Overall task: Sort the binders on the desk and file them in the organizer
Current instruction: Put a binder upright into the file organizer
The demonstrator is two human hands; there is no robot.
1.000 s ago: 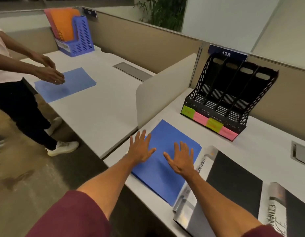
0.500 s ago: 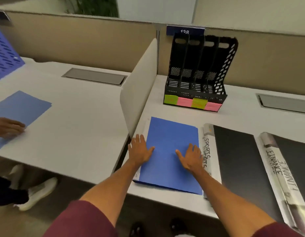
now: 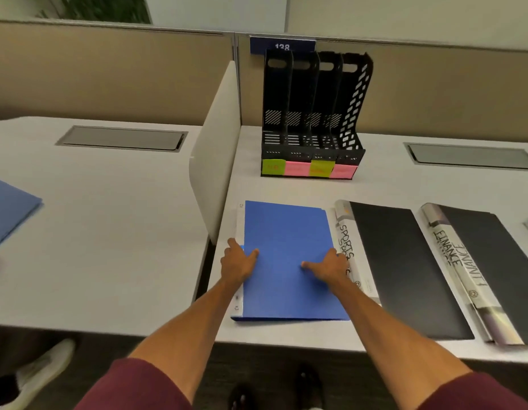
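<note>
Fingers of our left hand [image 3: 237, 263] curl over the left edge of the blue binder [image 3: 288, 258], thumb on top of the cover, so that hand grips the edge. Our right hand [image 3: 327, 266] lies on the cover's right side with fingers bent toward the edge; whether it grips or only presses we cannot tell.

Around us, the black organizer [image 3: 311, 113] stands at the back of the desk [image 3: 286, 335], well apart from the binder, its four slots fronted by green and pink sticky notes [image 3: 308, 168]. A white divider panel [image 3: 217, 155] rises just left of the binder. Just beside the binder on the right lies a black binder marked SPORTS [image 3: 401, 270], then one marked FINANCE [image 3: 478, 270].

Writing on the sticky notes is too blurred to read. Another item at the far right is cut off by the frame. On the neighbouring desk a blue folder [image 3: 11, 211] is partly out of view.

The blue binder lies flat near the desk's front edge, plain-covered, with a white strip along its left side.
</note>
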